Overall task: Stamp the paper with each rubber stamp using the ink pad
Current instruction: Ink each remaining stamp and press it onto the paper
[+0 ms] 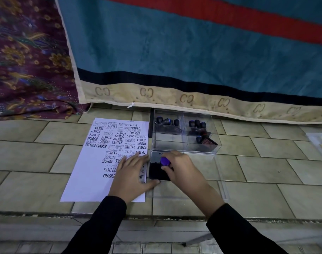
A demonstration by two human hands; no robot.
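A white paper covered with many dark word stamps lies on the tiled floor. My left hand rests flat on its right lower part, fingers spread. Right of the paper sits the dark ink pad with its open lid. My right hand grips a rubber stamp with a purple knob and holds it down on the pad. Behind the pad stands a clear plastic box holding several dark stamps in its compartments.
A blue blanket with a red stripe and beige border hangs just behind the box. A patterned maroon cloth lies at the left. A clear lid lies right of the pad. A plastic sleeve shows at the right edge.
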